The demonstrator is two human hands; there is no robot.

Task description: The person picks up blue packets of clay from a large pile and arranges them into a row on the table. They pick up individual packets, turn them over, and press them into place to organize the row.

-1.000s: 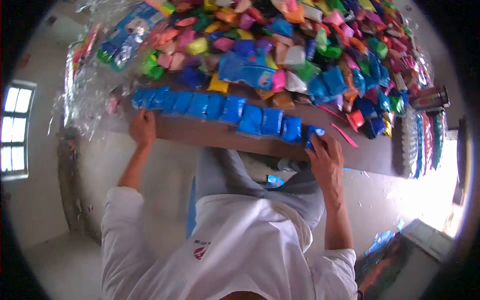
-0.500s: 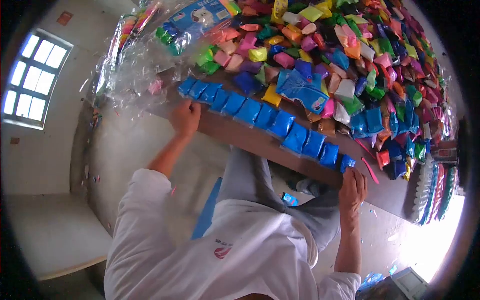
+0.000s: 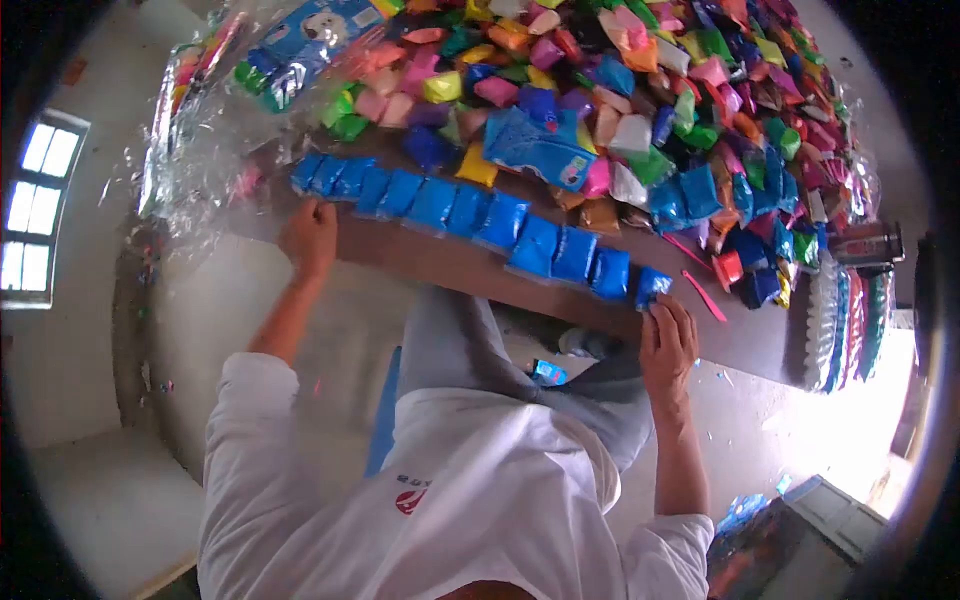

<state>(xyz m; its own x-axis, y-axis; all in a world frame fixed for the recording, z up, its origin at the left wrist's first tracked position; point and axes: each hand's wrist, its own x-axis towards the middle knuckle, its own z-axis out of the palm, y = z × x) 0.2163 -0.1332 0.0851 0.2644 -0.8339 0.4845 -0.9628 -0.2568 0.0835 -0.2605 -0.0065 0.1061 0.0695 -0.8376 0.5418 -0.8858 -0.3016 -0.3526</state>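
A long row of small blue packets [image 3: 432,205] lies slantwise along the front edge of the brown table [image 3: 420,262]. At the row's left end is my left hand [image 3: 309,240], its fingers curled closed against the lower edge of the packets. Whatever its fingertips hold is hidden. My right hand [image 3: 668,345] is at the other end, with thumb and fingers pinched on the near edge of the last blue packet [image 3: 653,285]. A narrow gap separates that packet from its neighbour [image 3: 610,274].
Behind the row is a big heap of multicoloured packets [image 3: 600,75]. Clear plastic wrapping [image 3: 215,150] lies at the left. Pink plastic tools [image 3: 705,295] are right of the row, near stacked ridged strips [image 3: 845,325]. A blue printed pouch [image 3: 540,150] rests against the heap.
The whole view has shifted, so the table and both hands appear farther left and higher. More of the last blue packet shows above my right fingers. Both hands stay at the row's ends.
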